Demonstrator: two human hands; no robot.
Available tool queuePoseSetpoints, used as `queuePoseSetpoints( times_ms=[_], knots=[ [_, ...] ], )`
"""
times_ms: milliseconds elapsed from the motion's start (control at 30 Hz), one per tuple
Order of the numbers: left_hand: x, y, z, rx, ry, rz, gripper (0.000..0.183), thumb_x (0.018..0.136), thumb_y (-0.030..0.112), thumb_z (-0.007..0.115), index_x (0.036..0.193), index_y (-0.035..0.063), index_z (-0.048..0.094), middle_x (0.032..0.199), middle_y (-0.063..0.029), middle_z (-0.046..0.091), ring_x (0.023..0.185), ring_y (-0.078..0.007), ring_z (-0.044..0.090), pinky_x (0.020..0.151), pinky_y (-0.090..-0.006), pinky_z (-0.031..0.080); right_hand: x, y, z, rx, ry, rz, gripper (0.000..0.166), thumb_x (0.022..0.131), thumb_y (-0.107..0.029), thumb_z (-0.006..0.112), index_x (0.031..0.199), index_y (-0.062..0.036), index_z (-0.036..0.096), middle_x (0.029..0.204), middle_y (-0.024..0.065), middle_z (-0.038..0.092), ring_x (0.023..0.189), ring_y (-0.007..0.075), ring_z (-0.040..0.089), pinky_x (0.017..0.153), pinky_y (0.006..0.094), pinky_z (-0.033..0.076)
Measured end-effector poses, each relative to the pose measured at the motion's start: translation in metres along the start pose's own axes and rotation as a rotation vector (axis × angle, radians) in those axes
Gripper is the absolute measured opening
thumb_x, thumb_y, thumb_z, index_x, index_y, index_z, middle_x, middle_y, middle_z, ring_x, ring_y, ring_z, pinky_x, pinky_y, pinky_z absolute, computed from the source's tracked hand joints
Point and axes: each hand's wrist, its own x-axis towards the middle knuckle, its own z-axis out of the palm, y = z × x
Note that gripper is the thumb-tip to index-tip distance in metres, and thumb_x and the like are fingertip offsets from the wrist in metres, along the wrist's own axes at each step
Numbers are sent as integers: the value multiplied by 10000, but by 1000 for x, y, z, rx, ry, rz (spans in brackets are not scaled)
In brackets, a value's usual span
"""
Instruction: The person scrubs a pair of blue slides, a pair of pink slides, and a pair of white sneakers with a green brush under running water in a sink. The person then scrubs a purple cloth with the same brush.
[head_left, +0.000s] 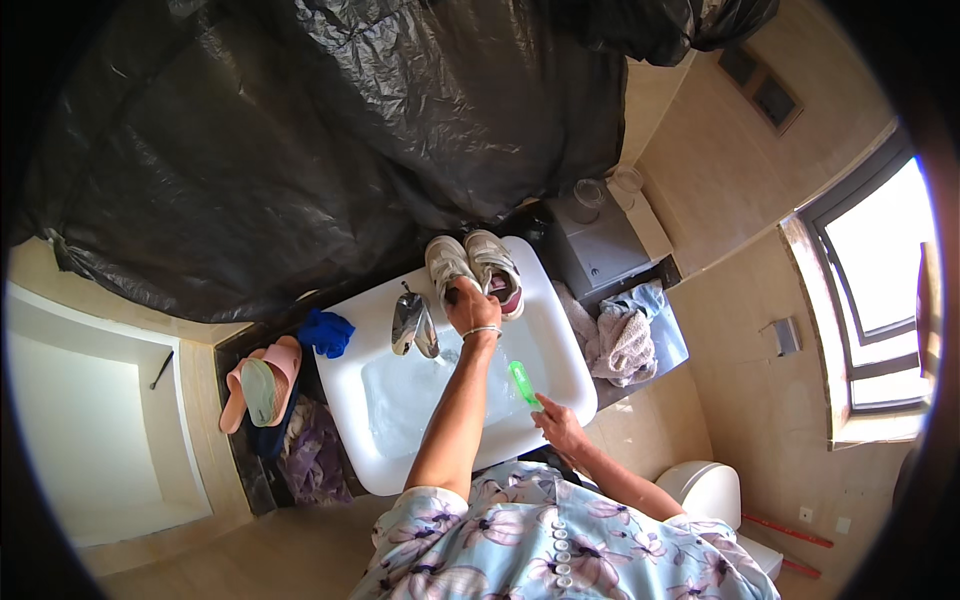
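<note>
A pair of light sneakers rests at the back rim of a white washbasin (465, 459). My left hand (474, 306) is at the heel of the left sneaker (445, 259), fingers in its opening; the right sneaker (491, 255) stands close beside it. In my right hand (559, 422), over the basin's right front part, is a green brush (523, 381), held by its handle, its head pointing away from me. A chrome faucet (409, 321) stands left of the sneakers. Water lies in the basin.
On the dark counter at left are pink slippers (284, 362) with a green insole (259, 394), a blue cloth (327, 333) and a purple cloth (315, 457). Towels (624, 349) and a grey box (600, 244) are at right. Black plastic sheeting (300, 150) hangs behind.
</note>
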Motion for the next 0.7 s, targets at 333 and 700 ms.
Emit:
queuePoseSetpoints(
  times_ms=[333,700],
  knots=[
    [-102,3,-76,-232,-91,112,401,607,52,600,944,98,387,701,-133,575,655,-369,568,638,-463,427,1,14,-48,93,73,16,469,857,-164,509,1296,-36,403,690,55,558,509,87,487,474,232,434],
    [-142,-93,-63,-74,-49,-42,382,587,29,579,929,85,420,725,-114,591,662,-351,570,659,-459,393,22,-7,-16,-323,-29,-203,456,796,-176,555,1205,2,461,773,230,589,700,350,595,631,380,455]
  ],
)
